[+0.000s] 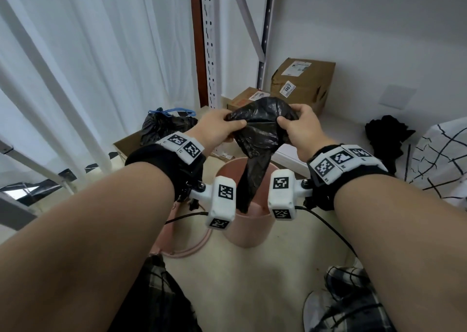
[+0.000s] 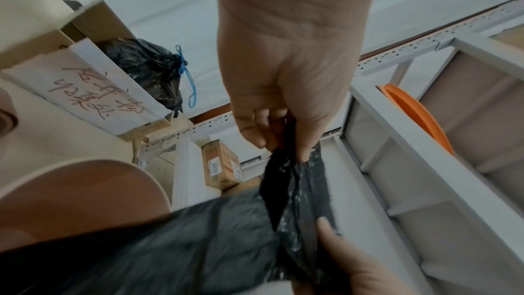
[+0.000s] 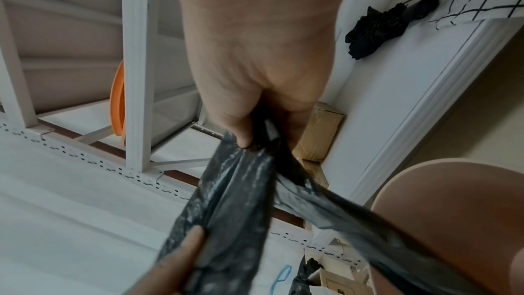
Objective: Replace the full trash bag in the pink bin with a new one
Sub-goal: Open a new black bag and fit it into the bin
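The pink bin (image 1: 249,233) stands low in the centre of the head view, its rim partly hidden behind the two white wrist camera housings; in both wrist views only a blurred curve of its wall shows at the bottom edge. The floor (image 1: 252,288) under it is pale beige, with white curtains (image 1: 75,61) filling the left, a perforated shelf upright (image 1: 211,41) at top centre and a white wall (image 1: 379,28) on the right. The new trash bag (image 1: 260,129), black and crumpled, hangs long-axis vertical from mid-frame, its narrow bottom end pointing down inside the bin. The left hand (image 1: 217,127) and right hand (image 1: 302,127) each pinch its bunched top edge, grip clamped on plastic. The tied full bag (image 1: 161,127), with blue drawstrings, sits at centre left in a cardboard box (image 1: 126,143).
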